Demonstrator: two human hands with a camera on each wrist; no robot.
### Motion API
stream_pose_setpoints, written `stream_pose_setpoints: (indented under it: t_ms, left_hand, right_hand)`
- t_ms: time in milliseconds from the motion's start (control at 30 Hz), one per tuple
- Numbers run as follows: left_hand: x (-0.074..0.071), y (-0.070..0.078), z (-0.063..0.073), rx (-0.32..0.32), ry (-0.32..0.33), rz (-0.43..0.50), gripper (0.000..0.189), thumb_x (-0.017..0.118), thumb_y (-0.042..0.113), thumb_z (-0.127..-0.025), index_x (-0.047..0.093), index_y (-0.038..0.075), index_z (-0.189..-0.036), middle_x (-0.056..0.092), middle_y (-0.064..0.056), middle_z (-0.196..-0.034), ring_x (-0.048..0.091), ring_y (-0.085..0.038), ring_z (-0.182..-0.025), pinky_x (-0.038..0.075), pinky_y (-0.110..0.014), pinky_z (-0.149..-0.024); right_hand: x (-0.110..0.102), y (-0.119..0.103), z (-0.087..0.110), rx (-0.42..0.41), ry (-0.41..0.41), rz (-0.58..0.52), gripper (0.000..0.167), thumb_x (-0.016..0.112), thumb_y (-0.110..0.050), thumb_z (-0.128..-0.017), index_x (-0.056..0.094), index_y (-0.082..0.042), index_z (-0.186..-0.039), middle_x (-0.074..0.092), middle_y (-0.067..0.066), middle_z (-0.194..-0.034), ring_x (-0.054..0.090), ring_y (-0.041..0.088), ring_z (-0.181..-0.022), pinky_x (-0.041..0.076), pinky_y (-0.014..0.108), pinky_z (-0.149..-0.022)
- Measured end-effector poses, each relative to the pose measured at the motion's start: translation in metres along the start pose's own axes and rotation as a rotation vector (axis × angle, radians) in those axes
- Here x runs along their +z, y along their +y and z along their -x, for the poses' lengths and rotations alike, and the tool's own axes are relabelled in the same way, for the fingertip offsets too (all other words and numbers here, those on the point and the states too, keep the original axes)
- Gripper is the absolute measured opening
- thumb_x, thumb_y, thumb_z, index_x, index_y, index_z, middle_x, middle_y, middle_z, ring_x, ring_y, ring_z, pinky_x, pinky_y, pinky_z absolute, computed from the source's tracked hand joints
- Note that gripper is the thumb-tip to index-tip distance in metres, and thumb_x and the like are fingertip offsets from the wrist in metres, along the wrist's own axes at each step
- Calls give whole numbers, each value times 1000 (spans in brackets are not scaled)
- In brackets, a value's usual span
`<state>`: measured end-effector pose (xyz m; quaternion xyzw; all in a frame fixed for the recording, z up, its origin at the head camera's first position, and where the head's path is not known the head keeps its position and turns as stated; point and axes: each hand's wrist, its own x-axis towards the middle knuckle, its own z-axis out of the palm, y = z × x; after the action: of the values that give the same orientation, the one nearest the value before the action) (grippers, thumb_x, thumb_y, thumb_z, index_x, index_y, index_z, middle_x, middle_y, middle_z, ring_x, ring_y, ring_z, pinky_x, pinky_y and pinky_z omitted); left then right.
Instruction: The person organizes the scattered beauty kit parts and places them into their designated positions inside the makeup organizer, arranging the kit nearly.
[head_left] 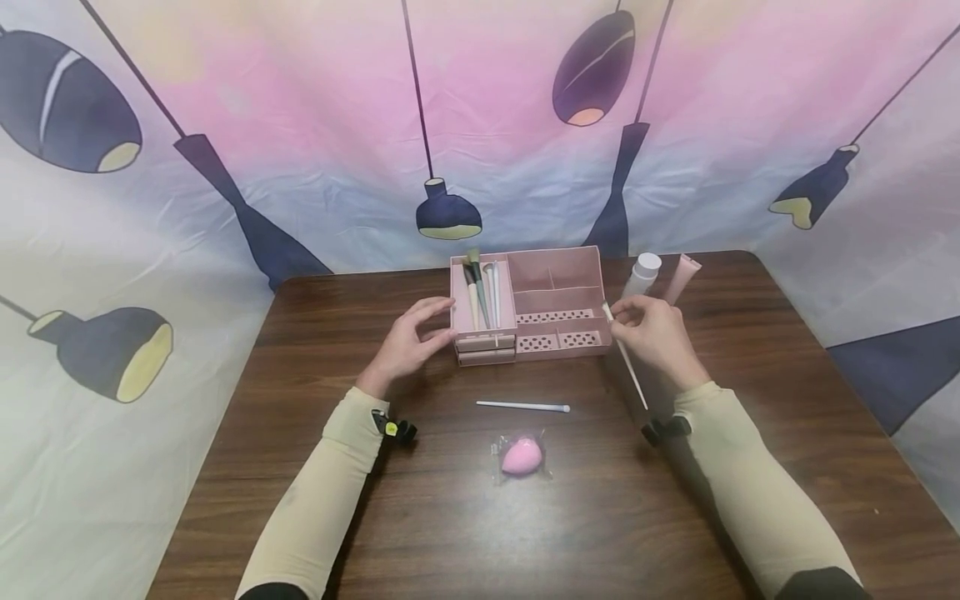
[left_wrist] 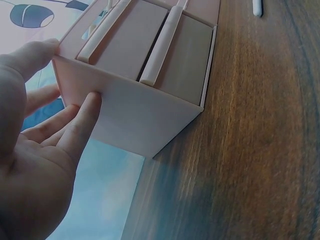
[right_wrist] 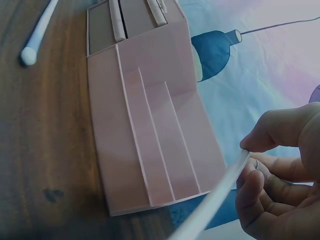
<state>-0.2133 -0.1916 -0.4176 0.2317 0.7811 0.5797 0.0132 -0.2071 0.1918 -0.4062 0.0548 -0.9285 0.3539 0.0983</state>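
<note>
A pink desktop organizer [head_left: 576, 272] stands near the back edge of the table, with several makeup brushes [head_left: 481, 293] upright in its left compartment. My left hand [head_left: 405, 343] touches the organizer's left side, fingers extended along the plain pink wall [left_wrist: 125, 110] above two small drawers. At the organizer's right end, my right hand [head_left: 657, 335] pinches a white-handled makeup brush [head_left: 628, 367] between thumb and fingers. That brush slants, its bristle end up beside the organizer and its handle end toward me. In the right wrist view, the pale handle [right_wrist: 212, 200] crosses the organizer's corner.
Another makeup brush [head_left: 523, 406] lies on the wooden table [head_left: 600, 533] in front of the organizer. Nearer me is a pink makeup sponge [head_left: 522, 457] in clear wrapping. A white-capped bottle [head_left: 643, 271] and a pink tube [head_left: 682, 277] stand behind my right hand.
</note>
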Motion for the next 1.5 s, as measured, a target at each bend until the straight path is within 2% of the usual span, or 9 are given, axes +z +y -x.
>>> stream_pose_setpoints:
  t_ms: [100,333,533,767,1033,1200,1400,1500]
  left_hand:
    - [0,0,-1,0,-3,1,51,66,-3,-89,48,-12,-136,43,-26,-140,45,-40,-130,53,-38,-102]
    - [1,0,0,6,2,-7,51,66,-3,-89,48,-13,-135,43,-27,-139,45,-42,-129,50,-52,-103]
    - [0,0,0,7,6,3,51,67,-3,-89,48,-13,-135,44,-27,-139,45,-40,-129,50,-51,-103]
    - [0,-1,0,3,-2,2,51,66,-1,-90,48,-11,-136,43,-25,-140,45,-40,-131,48,-56,-104]
    - [0,-1,0,9,-1,-3,50,66,-2,-90,48,-12,-136,44,-26,-139,45,-39,-130,51,-50,-103]
    - [-1,-1,1,15,-1,14,50,65,-4,-89,48,-13,-135,43,-27,-139,46,-40,-129,51,-48,-103]
    - [-1,0,2,17,1,18,50,65,-6,-89,47,-15,-135,43,-28,-139,46,-41,-128,53,-40,-102]
    - [-1,1,1,20,-8,15,50,65,-5,-89,47,-14,-135,43,-27,-139,47,-40,-128,53,-43,-102]
  right_hand:
    - [-1,-3,-5,-8,8,-2,19,64,-14,-79,72,-8,-96,74,9,-84,69,21,-73,52,30,-65]
    - [-4,-15,-16,-38,13,-23,20,63,-12,-79,71,-8,-97,74,9,-85,69,22,-74,52,30,-68]
    - [-5,-27,-27,-59,9,-39,22,63,-13,-81,71,-8,-100,74,10,-88,71,24,-76,52,31,-70]
    - [-4,-45,-42,-51,17,-57,22,65,-16,-82,71,-9,-101,74,8,-90,70,22,-79,54,28,-69]
    - [-2,-69,-59,-75,9,-110,24,66,-19,-82,72,-9,-103,74,10,-92,71,23,-80,57,33,-71]
    - [2,-82,-68,-103,6,-99,25,66,-21,-82,72,-9,-103,75,9,-92,71,23,-80,53,36,-79]
    - [6,-92,-77,-75,-14,-99,26,66,-22,-82,73,-12,-105,75,6,-95,70,20,-82,55,33,-73]
    - [7,-95,-79,-72,-7,-95,26,65,-23,-82,73,-13,-105,75,5,-94,70,20,-82,56,32,-70]
